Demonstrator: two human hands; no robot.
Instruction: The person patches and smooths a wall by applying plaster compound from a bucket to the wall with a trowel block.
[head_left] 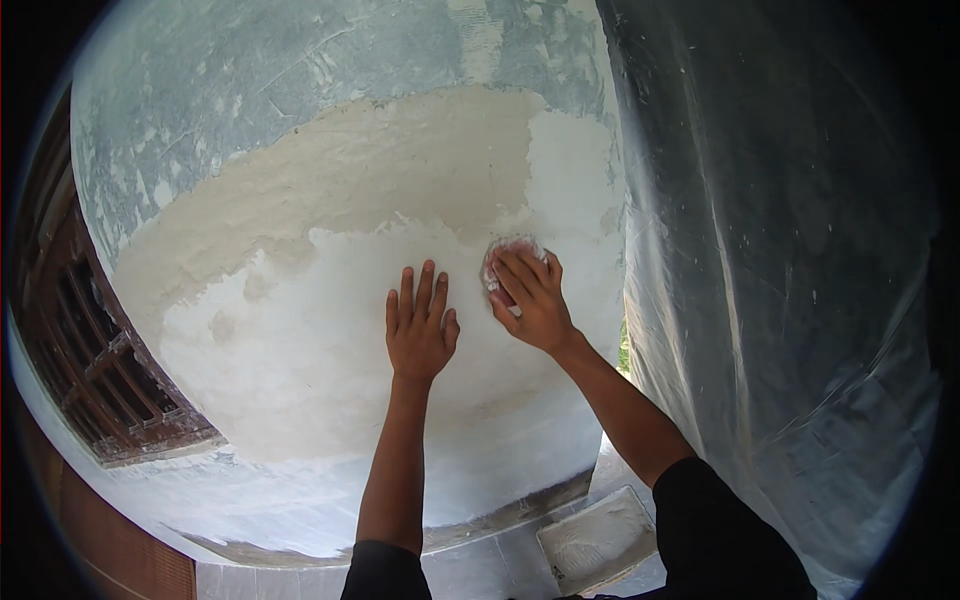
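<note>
My left hand (420,335) rests flat on the wall (300,370), palm down, with its fingers stretched upward and nothing in it. To its right, my right hand (540,310) grips a round, reddish pad (514,246) smeared with white paste, perhaps a sponge, and holds it against the wall. Fingers cover much of the pad, so its exact kind cannot be made out. Around both hands the wall has a white coat. Above them lies a bare beige plaster patch (400,150), and higher up the surface is grey-green with white streaks.
A shallow tray (582,511) of whitish paste sits low on the right, beyond my right forearm. Clear plastic sheeting (740,300) hangs along the wall's right edge. At the left is a brown wooden window frame with bars (115,370). Grey tiles (470,567) run below the wall.
</note>
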